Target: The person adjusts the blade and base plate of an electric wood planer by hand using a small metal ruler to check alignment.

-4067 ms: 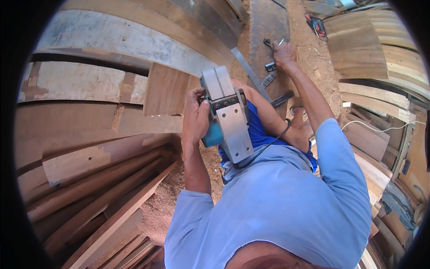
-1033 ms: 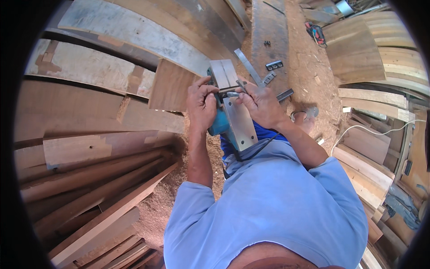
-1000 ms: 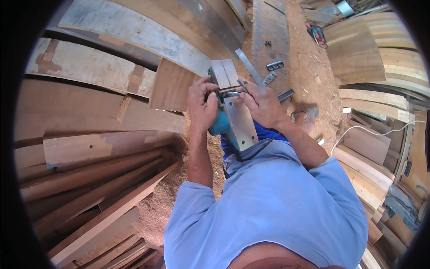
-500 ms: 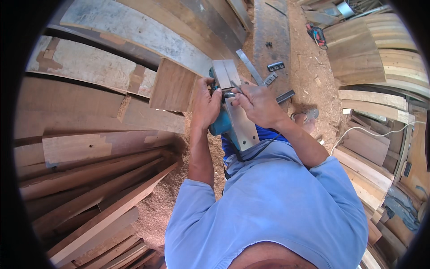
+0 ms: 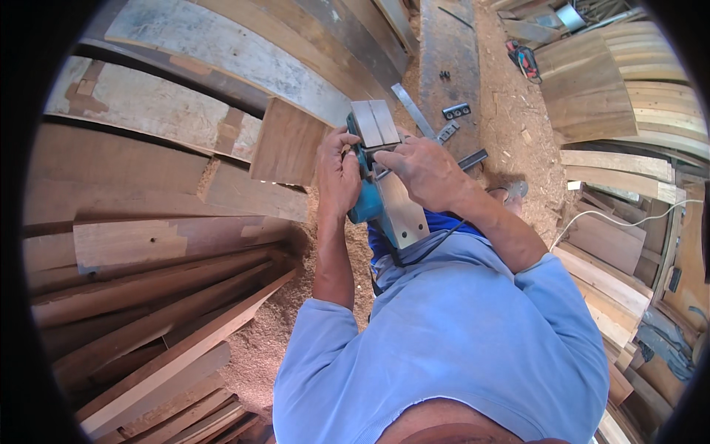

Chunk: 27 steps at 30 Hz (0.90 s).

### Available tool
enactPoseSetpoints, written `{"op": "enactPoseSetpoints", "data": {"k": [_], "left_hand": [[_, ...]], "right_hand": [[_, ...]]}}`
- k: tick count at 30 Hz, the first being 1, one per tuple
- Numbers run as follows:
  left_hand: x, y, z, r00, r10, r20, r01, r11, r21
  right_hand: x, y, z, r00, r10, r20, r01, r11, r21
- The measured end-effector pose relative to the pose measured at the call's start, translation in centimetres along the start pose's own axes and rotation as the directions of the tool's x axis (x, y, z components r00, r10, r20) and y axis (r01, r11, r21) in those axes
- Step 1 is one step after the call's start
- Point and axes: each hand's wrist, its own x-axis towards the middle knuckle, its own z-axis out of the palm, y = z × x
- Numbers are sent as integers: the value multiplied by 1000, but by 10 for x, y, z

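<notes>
Planer [image 5: 367, 200]: a teal power tool between the two grips, lying sole-up over the blue shorts [image 5: 441, 221].
Sole plates: the short grooved plate [image 5: 376, 122] sits just beyond the right grip's fingertips; the long plate [image 5: 405, 218] runs from under that grip back toward the shirt [image 5: 444, 325], two holes showing near its end.
Handling: probably heavy and rigid. The bare metal looks smooth, so likely slippery; the housing should give the surer hold. Best taken by its teal sides, with fingers kept clear of the gap between the plates, where a sharp edge may sit.
Left grip [image 5: 339, 177]: closed on the planer's left side, thumb and fingers against the housing beside the gap.
Right grip [image 5: 433, 174]: fingers bent down over the gap; whether they pinch a small part or tool I cannot tell, since the hand hides it.
Cord [image 5: 444, 240]: black, curving below the right grip from the planer's near end.
Square [image 5: 415, 111]: a metal blade with a head, just beyond the right grip.
Dark bar [image 5: 472, 159]: just to the right of the right grip.
Holed block [image 5: 456, 111]: past the square, farther from the right grip.
Worktop [image 5: 447, 44]: a long dark plank beyond both grips, carrying the block.
Brown board [image 5: 287, 144]: left of the left grip, apart from it.
</notes>
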Motion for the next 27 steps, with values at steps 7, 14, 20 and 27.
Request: {"op": "enactPoseSetpoints", "data": {"k": [7,14,20,27], "left_hand": [[1,17,-5,995,95,-12,-93,984,151],[0,21,-4,991,133,-11,-131,987,96],[0,20,-4,994,107,-11,-107,993,42],[1,21,-3,996,87,-22,-86,996,31]], "right_hand": [[-3,-2,12,976,154,-157,-128,978,164],[-18,-20,2,888,266,-374,-268,962,47],[-27,-5,29,880,272,-390,-179,949,258],[-26,0,34,932,180,-315,-137,979,153]]}}
